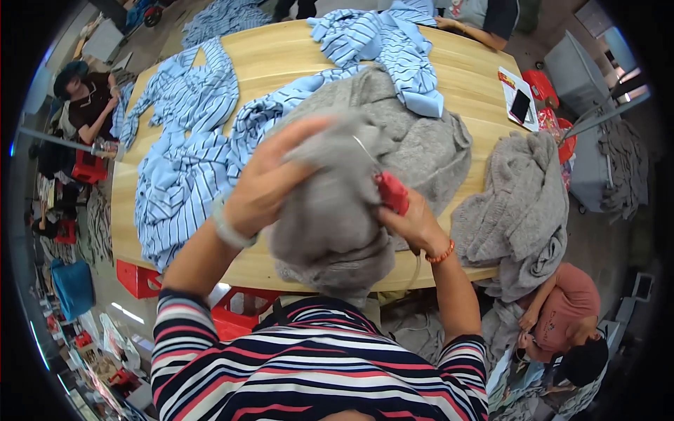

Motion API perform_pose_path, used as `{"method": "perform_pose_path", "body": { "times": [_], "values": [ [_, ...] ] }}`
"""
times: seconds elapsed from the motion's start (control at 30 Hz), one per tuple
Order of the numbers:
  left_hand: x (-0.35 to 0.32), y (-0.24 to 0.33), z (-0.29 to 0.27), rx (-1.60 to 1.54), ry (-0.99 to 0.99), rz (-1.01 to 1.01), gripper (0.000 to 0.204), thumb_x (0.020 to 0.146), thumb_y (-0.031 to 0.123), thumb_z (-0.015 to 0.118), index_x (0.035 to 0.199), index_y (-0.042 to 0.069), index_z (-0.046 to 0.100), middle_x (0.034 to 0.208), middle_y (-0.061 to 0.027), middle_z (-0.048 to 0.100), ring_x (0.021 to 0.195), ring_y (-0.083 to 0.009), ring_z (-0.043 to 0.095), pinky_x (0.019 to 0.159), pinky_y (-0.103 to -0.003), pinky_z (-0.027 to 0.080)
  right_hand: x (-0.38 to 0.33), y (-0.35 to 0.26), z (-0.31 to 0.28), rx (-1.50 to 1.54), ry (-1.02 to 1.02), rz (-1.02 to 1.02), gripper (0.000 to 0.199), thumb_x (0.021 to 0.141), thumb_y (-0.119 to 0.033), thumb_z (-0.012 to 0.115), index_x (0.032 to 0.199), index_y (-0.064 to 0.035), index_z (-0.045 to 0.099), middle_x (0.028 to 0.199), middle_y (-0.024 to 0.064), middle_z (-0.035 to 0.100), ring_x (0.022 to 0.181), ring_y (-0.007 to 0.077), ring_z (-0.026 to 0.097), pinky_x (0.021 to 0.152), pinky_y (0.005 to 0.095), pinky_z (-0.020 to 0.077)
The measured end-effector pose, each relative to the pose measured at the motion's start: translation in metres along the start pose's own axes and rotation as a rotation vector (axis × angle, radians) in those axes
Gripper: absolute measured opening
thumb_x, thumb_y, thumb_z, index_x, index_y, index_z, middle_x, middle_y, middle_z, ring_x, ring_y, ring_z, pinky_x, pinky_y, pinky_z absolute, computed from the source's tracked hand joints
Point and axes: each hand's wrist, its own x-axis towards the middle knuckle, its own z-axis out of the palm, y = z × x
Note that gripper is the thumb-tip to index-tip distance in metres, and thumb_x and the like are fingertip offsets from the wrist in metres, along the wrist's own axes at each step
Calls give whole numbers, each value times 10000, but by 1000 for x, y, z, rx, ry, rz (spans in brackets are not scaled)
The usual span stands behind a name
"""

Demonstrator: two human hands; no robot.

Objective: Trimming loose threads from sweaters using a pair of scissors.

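Note:
A grey knitted garment (326,196) is bunched up in front of me, blurred by motion. My left hand (270,179) grips its upper left side, thumb and fingers on the knit. My right hand (414,221) closes around a small red tool (392,193) at the garment's right side; the tool's working end is not clear. A thin pale strand curves over the cloth above the tool. More grey knitwear (428,140) lies on the table just behind, and another grey pile (516,196) sits to the right, hanging over the edge.
Blue striped garments (186,179) cover the wooden table's (274,52) left side and far middle. A phone (519,105) rests on paper at the far right. Red stools (137,279) stand around. People sit at left, far right and near right (569,309).

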Motion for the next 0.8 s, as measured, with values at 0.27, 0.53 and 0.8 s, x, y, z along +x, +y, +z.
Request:
{"method": "perform_pose_path", "body": {
  "times": [0.27,0.53,0.8],
  "values": [
    [9,-71,-34,740,143,51,702,860,237,659,1442,69,304,1341,-141,483,1241,-237,457,1001,-394,394,-20,109,-115,46,737,292,162,859,-213,633,855,-51,627,626,24,617,417,92,464,389,243,355],
    [-127,-214,-51,553,73,-497,488,783,253,757,1156,9,560,976,-64,616,879,-126,581,766,-277,490,-120,101,-33,-193,338,321,478,778,-271,744,1126,5,568,784,64,647,659,133,585,612,297,474],
    [-116,-261,31,1097,-267,-102,376,775,276,686,984,-1,543,937,-191,564,935,-403,539,788,-464,437,-77,147,50,-112,410,408,453,698,-283,783,985,24,616,759,128,645,640,211,610,621,342,484]
  ]
}}
